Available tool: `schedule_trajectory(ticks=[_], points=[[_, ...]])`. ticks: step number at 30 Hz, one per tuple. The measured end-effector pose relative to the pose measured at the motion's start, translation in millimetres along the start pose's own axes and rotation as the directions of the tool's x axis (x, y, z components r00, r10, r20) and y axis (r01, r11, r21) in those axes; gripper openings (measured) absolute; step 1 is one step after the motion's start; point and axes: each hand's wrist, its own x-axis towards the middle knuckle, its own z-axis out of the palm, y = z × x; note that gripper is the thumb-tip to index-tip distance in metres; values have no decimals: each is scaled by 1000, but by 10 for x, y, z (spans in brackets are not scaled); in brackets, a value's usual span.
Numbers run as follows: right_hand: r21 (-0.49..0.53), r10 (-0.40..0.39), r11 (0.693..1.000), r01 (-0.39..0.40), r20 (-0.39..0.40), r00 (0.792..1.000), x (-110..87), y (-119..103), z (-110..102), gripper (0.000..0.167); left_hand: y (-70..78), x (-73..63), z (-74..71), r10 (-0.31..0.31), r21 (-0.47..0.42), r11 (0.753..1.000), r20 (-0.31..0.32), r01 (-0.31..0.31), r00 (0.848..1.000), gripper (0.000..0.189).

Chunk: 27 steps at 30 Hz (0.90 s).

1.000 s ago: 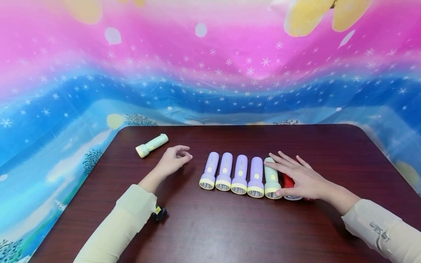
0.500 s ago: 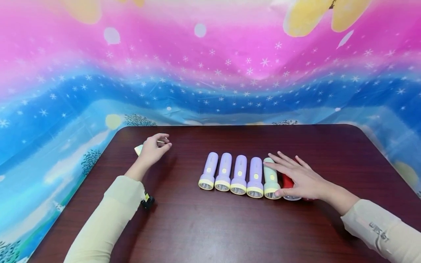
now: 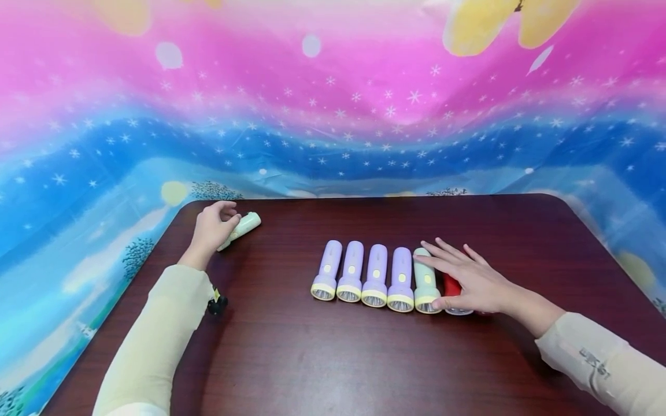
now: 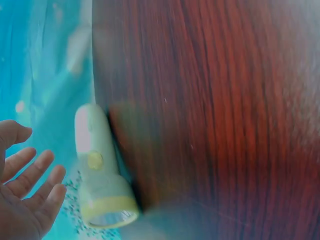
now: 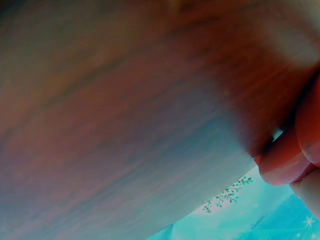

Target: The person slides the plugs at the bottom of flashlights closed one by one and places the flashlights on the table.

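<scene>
In the head view, my left hand point(image 3: 212, 228) is at the far left of the table, over the lens end of a pale green flashlight point(image 3: 247, 224). The left wrist view shows its fingers point(image 4: 45, 197) loosely bent and apart from that flashlight point(image 4: 97, 165), which lies on its side with a yellow button and rim. My right hand point(image 3: 476, 283) rests with spread fingers over the right end of a row, touching another pale green flashlight point(image 3: 426, 277) and covering most of a red one point(image 3: 451, 286). What else lies under the palm is hidden.
Several purple flashlights point(image 3: 377, 274) with yellow rims lie side by side in the row, lenses toward me. The dark wooden table point(image 3: 333, 358) has its rounded back edge against a pink and blue patterned cloth point(image 3: 333, 115).
My left hand has moved left and away from me, passing over the lone green flashlight to its lens end. That flashlight and my right hand have stayed in place.
</scene>
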Motion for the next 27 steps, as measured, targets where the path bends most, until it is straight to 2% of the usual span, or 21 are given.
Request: schedule_trajectory(ticks=[5,9,14,27], points=[[18,10,1000,-10,8,1000,4,-22,-11,88,-118,-4,-9,-38,17,999,-20,38,999,43],[29,15,999,-15,9,1000,4,-21,-10,88,-169,-7,-5,-54,34,998,-7,55,998,44],[18,17,1000,-17,13,1000,8,9,2,89,-203,-1,-6,-74,54,996,20,73,997,45],[8,15,1000,-15,14,1000,3,17,9,90,-204,-46,15,-76,92,993,94,67,993,47]])
